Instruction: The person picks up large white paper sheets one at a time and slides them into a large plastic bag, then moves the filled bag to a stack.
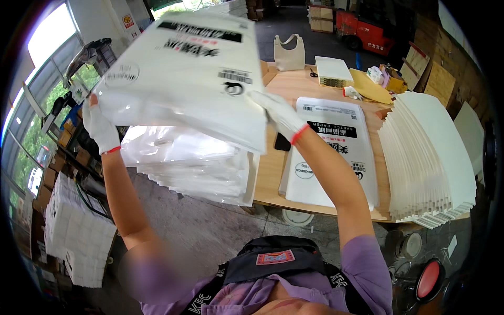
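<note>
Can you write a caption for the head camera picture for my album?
A gloved left hand and right hand hold a big printed pack by a wooden table with stacked white sheets.

At the left end of the table (269, 184) lies a pile of plastic bags (191, 170), with a pack (181, 79) above it between the left hand (101, 128) and right hand (281, 114). A stack of packs (346, 140) lies mid-table, a phone (282, 142) just left of it and a stack of paper (438, 152) to its right. Behind these, left to right, sit a handbag (290, 55), scissors (313, 74), a block of paper (334, 71) and an envelope (371, 88), with a forklift (365, 32) farther back.
</note>
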`<state>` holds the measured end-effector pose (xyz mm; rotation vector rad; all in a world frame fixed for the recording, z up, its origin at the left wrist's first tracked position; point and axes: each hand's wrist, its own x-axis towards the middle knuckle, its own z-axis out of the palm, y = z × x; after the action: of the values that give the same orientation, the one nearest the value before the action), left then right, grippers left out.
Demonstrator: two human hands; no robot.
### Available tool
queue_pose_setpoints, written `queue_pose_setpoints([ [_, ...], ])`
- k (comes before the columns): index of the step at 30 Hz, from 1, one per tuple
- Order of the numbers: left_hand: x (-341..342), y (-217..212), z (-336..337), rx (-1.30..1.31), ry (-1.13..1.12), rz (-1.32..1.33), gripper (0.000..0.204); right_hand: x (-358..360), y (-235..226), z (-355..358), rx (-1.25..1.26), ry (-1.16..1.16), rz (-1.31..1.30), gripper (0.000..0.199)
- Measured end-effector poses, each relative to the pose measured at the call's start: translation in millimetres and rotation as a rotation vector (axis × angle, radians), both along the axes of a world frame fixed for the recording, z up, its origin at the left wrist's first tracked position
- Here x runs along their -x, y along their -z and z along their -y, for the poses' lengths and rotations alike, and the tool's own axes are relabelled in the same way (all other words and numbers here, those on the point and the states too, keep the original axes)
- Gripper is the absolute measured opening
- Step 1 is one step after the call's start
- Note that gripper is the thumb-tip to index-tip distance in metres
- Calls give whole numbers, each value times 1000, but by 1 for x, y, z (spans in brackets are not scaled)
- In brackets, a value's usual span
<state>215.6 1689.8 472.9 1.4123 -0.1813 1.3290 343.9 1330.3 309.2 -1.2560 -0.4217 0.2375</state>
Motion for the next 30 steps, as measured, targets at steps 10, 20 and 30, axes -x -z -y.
queue_pose_setpoints([
  [10, 7, 214, -85, 137, -338, -245, 32, 34, -14, 2, 138, -106, -76, 53],
  [20, 77, 617, 43, -138, 400, -1547, 34, 201, 80, 257, 766, 513, -44, 35],
  [30, 51, 422, 370, -983, 1337, -1052, 28, 364, 4, 464, 1939, 1548, 351, 30],
])
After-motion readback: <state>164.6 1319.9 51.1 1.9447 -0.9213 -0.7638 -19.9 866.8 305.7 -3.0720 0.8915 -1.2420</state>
